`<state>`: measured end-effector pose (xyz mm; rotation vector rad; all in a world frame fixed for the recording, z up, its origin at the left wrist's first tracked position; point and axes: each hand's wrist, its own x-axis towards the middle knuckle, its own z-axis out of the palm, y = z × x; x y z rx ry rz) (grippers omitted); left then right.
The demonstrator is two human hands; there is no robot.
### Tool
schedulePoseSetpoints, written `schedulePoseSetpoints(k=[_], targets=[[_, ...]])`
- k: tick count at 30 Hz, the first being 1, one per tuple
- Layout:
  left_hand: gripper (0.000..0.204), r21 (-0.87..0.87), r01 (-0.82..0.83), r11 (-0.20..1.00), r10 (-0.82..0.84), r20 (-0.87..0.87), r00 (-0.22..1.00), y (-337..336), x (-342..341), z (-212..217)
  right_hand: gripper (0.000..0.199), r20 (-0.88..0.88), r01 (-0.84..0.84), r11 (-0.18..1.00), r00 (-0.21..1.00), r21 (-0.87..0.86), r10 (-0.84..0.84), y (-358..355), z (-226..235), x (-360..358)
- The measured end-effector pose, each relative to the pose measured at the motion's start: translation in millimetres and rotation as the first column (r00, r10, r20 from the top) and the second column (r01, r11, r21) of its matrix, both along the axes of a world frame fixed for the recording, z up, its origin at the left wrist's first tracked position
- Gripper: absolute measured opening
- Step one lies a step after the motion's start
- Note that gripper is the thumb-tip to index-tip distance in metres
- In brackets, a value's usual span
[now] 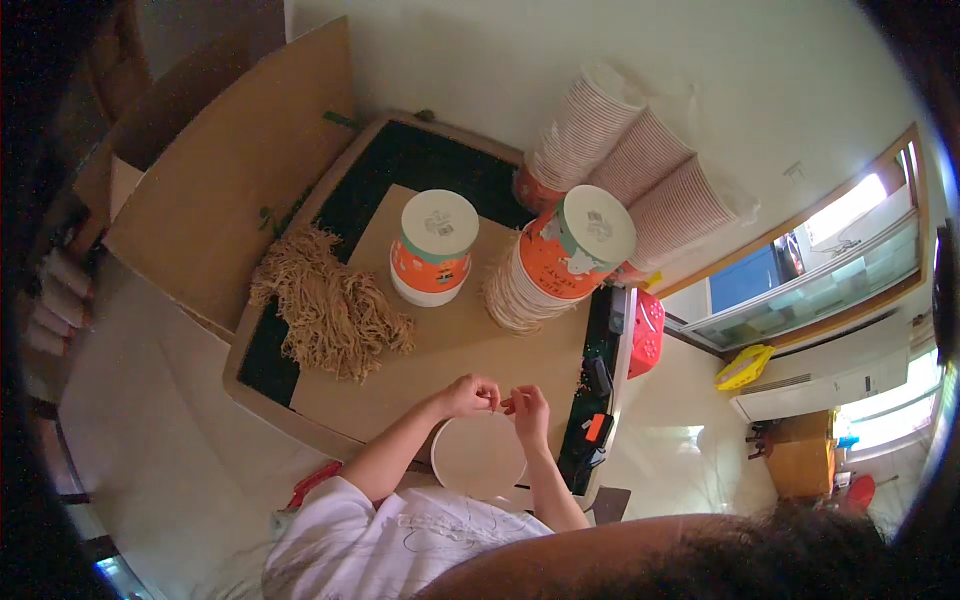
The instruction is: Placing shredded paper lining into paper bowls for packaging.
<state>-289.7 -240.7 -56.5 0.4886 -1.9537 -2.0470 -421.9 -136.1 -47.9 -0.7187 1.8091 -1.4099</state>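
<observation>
Close to my body, a round pale paper tub [478, 458] stands between my forearms, its rim facing up toward me. Over its far rim my left hand [468, 396] and my right hand [527, 412] meet, almost touching. The fingers of both are pinched together; whatever thin thing lies in them is too small to make out. Left of the hands lies a loose heap of brown twine cords [335, 305]. Beyond them sits an upside-down orange and white paper tub [435, 250]. To its right is a taller upside-down tub stack [570, 245], with cords hanging around its lower part.
Cardboard [440, 360] covers part of the dark green tabletop [405, 160]. Tall nested tub stacks [640, 150] in clear plastic lean by the wall. A big cardboard sheet [240, 170] rises at left. Small black devices [597, 375] line the right edge, beside a red plastic item [647, 333].
</observation>
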Motion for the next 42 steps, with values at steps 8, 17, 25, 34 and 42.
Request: schedulePoseSetpoints(k=[8, 17, 25, 34, 42], targets=[[0.008, 0.004, -0.178, 0.984, 0.178, 0.022, 0.984, -0.4, 2.5, 5.8, 0.008, -0.055, -0.081, 0.994, 0.995, 0.066, 0.085, -4.0, 12.9, 12.8], [0.015, -0.033, -0.489, 0.871, 0.486, -0.077, 0.871, 8.7, 4.9, -0.4, 0.007, -0.044, -0.187, 0.974, 0.980, 0.130, 0.194, -9.7, 23.0, 12.1], [0.006, 0.054, -0.063, 0.997, 0.060, 0.048, 0.997, -20.4, 28.3, 32.8, 0.007, -0.016, -0.217, 0.959, 0.975, 0.183, 0.223, -7.1, 8.6, 5.6], [0.011, -0.425, 0.066, 0.903, -0.003, 0.148, 0.989, -16.7, 6.0, 20.3, 0.007, -0.094, -0.173, 0.975, 0.978, 0.140, 0.187, -5.1, 8.2, 1.9], [0.012, -0.438, 0.129, 0.890, -0.043, 0.201, 0.979, -14.7, 3.9, 30.5, 0.007, -0.053, -0.183, 0.972, 0.980, 0.148, 0.192, -1.1, 2.3, 3.0]])
